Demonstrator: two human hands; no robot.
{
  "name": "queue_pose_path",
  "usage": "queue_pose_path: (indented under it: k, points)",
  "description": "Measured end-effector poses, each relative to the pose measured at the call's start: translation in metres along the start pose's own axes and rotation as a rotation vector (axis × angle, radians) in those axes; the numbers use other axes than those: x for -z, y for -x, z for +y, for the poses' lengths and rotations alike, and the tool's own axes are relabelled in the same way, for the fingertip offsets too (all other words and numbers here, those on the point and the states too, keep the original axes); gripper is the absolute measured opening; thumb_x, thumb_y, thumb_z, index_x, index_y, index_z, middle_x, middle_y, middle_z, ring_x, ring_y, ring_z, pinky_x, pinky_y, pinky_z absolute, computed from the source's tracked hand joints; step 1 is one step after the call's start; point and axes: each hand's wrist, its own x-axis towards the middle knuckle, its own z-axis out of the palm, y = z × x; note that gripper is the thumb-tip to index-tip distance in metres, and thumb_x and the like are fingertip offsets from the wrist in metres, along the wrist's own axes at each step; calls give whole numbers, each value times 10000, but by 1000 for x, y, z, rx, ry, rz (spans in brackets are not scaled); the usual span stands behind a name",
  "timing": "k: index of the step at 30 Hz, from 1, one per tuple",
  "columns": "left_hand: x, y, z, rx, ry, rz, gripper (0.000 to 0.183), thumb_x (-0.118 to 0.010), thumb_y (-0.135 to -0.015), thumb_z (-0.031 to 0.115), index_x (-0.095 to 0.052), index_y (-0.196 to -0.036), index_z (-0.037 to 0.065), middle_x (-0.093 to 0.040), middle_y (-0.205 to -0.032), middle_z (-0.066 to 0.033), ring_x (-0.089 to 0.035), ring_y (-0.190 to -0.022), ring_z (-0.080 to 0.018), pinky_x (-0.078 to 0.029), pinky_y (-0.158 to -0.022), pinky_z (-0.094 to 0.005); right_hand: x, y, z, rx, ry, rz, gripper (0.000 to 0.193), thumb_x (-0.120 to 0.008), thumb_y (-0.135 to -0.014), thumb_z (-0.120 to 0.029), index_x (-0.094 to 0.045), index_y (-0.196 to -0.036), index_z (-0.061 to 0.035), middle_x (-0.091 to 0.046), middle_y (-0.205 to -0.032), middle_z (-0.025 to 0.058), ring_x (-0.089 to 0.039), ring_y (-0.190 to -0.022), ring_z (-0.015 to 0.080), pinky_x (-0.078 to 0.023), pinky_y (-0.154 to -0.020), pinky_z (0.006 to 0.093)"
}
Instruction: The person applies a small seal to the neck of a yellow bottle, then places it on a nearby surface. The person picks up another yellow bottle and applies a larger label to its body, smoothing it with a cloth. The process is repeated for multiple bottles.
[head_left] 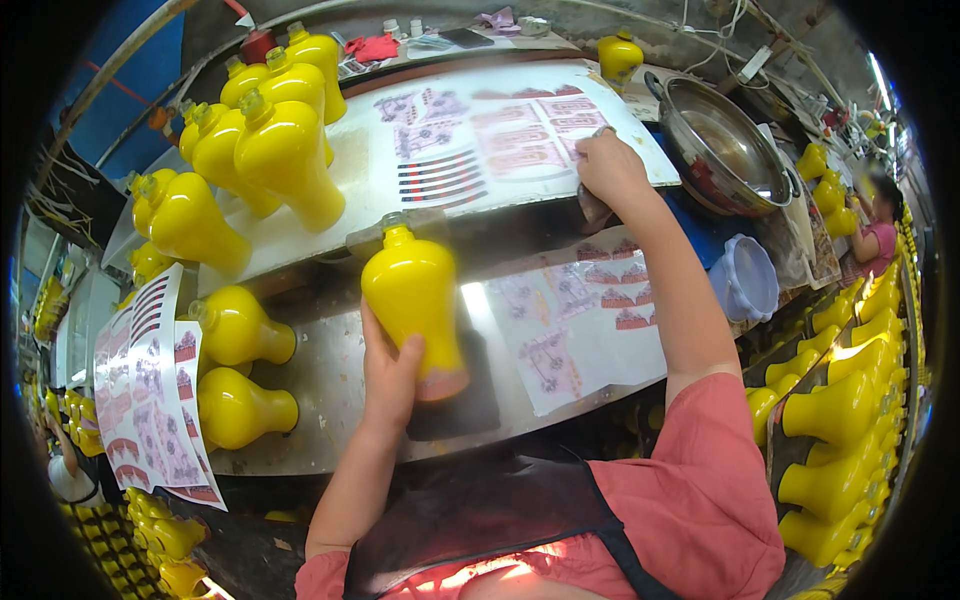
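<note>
Near the middle, my left hand (388,370) is closed round the lower part of a glossy yellow bottle (412,290), broad at the shoulder and narrow below. It stands nearly upright, its clear neck at the top and a pinkish band close to its base. Farther off to the right, my right hand (612,168) is closed at the right end of a printed sheet of pink and purple decals (515,143) on a white board (380,190). What its fingers hold is mostly hidden. A dull brownish piece (594,210) hangs below that hand at the board's edge.
Several yellow bottles (290,160) stand at the board's left end. Two more (245,408) lie on the metal bench (330,350) beside curled decal sheets (150,390). Another sheet (560,345) lies on the right. Beyond are a metal pan (720,140), a lilac bucket (745,280) and a person (878,235).
</note>
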Motion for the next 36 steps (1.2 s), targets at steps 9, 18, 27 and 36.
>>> queue_pose_path:
  k: [9,18,27,36]
  points:
    - [-1,1,2,-20,15,1,883,-606,-899,73,-142,-1650,40,-400,-1566,-163,-421,-1440,-296,-321,-1209,-412,25,61,-3,30,195,-46,297,-675,-902,-136,-687,-1189,-58,-686,-1066,179,-713,-963,371,-578,-840,462]
    - [8,6,-3,-75,-77,-41,792,-410,-1105,412,31,-1673,79,-256,-1676,-190,-316,-1514,-307,-256,-1231,-401,1,76,26,213,224,116,272,-730,-898,-215,-681,-1138,-96,-698,-979,130,-715,-858,366,-571,-742,433]
    - [7,-1,1,-27,140,-99,800,-357,-1124,502,75,-1673,113,-254,-1669,-142,-324,-1502,-269,-279,-1224,-381,73,79,-17,-123,-788,-336,295,-712,-975,-265,-761,-931,22,-721,-709,64,-657,-596,105,-481,-525,265]
    - [4,-5,20,75,13,-71,999,-601,-946,32,68,-1678,156,-416,-1553,-175,-502,-1384,-280,-446,-1128,-404,100,51,-106,-8,-1132,-645,334,-764,-941,-323,-769,-1037,-3,-760,-850,54,-584,-534,28,-460,-485,162]
